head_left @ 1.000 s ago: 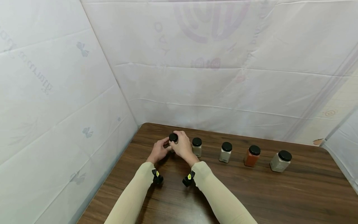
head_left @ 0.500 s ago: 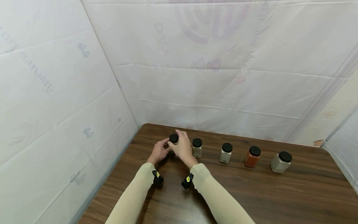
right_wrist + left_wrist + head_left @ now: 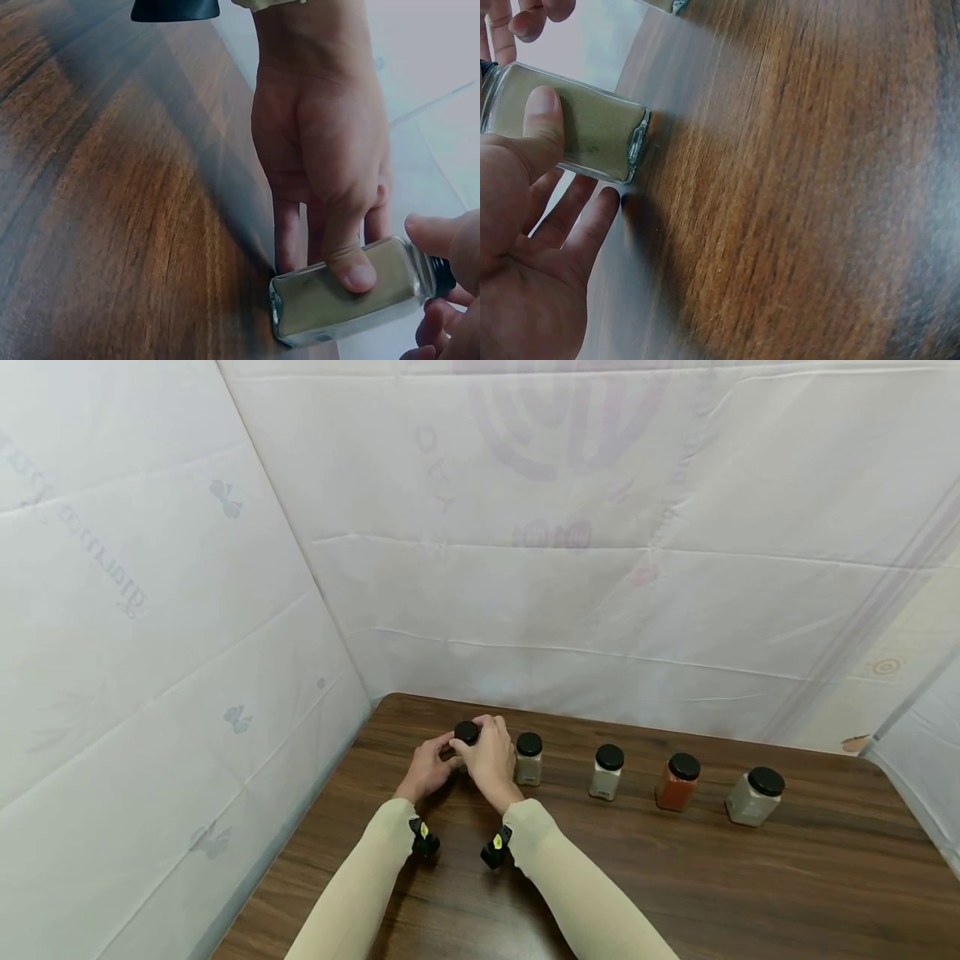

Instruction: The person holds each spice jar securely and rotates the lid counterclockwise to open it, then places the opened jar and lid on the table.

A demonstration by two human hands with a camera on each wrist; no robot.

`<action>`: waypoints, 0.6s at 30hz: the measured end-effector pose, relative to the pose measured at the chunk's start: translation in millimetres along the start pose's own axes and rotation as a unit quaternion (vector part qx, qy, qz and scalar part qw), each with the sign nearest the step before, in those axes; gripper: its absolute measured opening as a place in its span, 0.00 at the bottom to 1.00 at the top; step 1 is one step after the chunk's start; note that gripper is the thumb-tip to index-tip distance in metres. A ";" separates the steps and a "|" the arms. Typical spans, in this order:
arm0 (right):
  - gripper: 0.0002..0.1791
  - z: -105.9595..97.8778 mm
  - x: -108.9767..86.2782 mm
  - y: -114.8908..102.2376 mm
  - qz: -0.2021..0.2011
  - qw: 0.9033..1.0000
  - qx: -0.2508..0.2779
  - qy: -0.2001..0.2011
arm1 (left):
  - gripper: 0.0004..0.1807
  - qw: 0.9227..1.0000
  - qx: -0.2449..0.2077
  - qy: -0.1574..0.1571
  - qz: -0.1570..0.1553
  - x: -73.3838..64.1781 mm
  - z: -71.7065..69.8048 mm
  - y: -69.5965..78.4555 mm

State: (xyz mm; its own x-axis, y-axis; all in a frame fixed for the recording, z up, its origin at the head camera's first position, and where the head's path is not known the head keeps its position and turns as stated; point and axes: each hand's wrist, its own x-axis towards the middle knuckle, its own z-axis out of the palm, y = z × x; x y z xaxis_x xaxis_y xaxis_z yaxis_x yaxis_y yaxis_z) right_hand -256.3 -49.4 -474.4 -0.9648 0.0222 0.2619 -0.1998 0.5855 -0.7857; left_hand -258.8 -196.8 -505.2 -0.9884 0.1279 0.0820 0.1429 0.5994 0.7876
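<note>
My left hand point(image 3: 429, 768) holds a square glass jar point(image 3: 592, 127) of olive-tan powder. In the left wrist view the thumb lies along one face and the fingers lie behind the glass. My right hand point(image 3: 491, 762) is at the jar's black lid point(image 3: 467, 732), thumb on the near side and fingers round the back. In the right wrist view that lid is partly covered by the right hand point(image 3: 457, 255). The jar's base is close to the wooden table point(image 3: 675, 885); whether it touches is unclear.
A jar of tan powder point(image 3: 528, 768) stands just right of my right hand. Further right stand a pale-powder jar point(image 3: 604, 781), an orange-red one point(image 3: 677, 789) and a wider pale one point(image 3: 747, 802), all black-lidded. A white sheet point(image 3: 570, 610) hangs behind the table.
The right fingers have opened away from the lid and closed in again behind it, while the right wrist has shifted slightly left. The left hand and the jar stay nearly in place.
</note>
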 end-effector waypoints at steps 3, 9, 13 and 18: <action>0.26 -2.4 1.1 -0.1 -0.012 1.000 -0.006 -0.017 | 0.30 1.000 -0.002 -0.005 -0.001 -0.4 -0.1 -0.2; 0.27 -8.5 4.8 -0.8 -0.034 0.996 0.006 -0.081 | 0.30 1.000 -0.004 0.000 0.004 1.2 -0.6 -0.4; 0.28 -11.2 6.2 -1.2 -0.038 0.994 0.007 -0.107 | 0.30 1.000 -0.009 0.000 -0.002 1.8 -0.8 -0.1; 0.28 -12.2 5.9 -0.7 -0.033 0.993 0.004 -0.115 | 0.30 1.000 -0.010 -0.003 -0.004 1.2 -0.2 -0.2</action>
State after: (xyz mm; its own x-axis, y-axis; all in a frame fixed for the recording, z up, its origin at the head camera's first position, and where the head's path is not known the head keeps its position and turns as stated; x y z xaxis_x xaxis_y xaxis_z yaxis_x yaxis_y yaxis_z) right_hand -259.7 -39.8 -465.5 -0.9627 -0.2021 0.1797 -0.2650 0.5727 -0.7758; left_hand -260.1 -196.9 -505.1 -0.9892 0.1276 0.0716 0.1334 0.5846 0.8003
